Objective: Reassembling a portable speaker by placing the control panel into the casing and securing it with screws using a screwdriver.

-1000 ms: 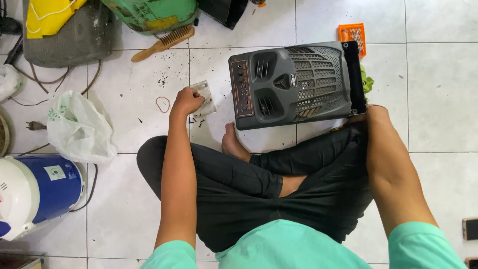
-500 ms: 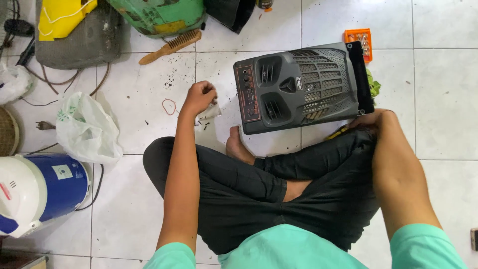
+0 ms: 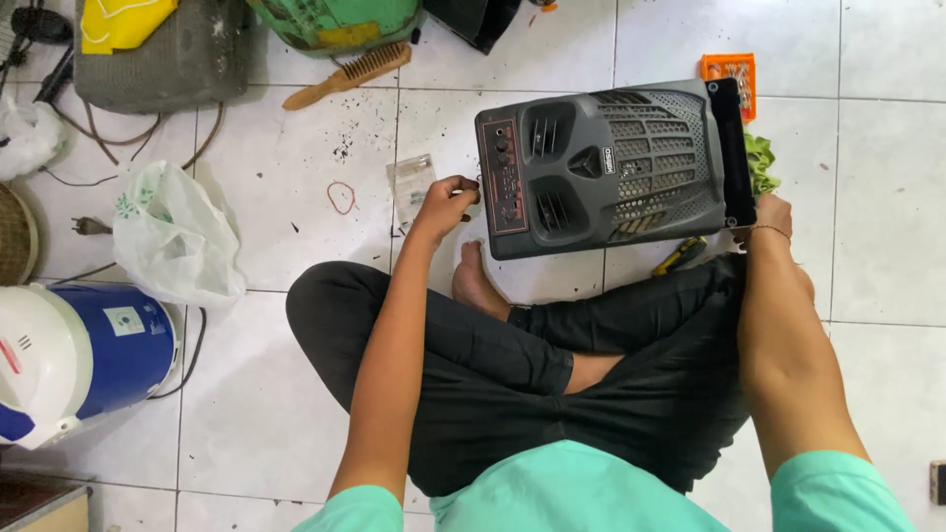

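A dark grey speaker box (image 3: 611, 167) lies face up on the white tiled floor in front of my crossed legs. My left hand (image 3: 445, 202) is at its left edge, beside the control panel, with the fingers pinched together. Anything between the fingertips is too small to see. My right hand (image 3: 772, 217) grips the speaker's near right corner, by its black rear rim. A small clear plastic bag (image 3: 409, 182) lies on the floor just left of my left hand.
A yellow-handled tool (image 3: 682, 255) lies by my right knee. A red rubber band (image 3: 341, 197), a wooden brush (image 3: 345, 74), a white plastic bag (image 3: 172, 232), a blue-and-white appliance (image 3: 79, 355), an orange box (image 3: 729, 69) and a green cloth (image 3: 759, 163) surround the speaker.
My left hand has left the small clear bag and moved right to the speaker's left edge. My right hand has stayed at the speaker's right corner.
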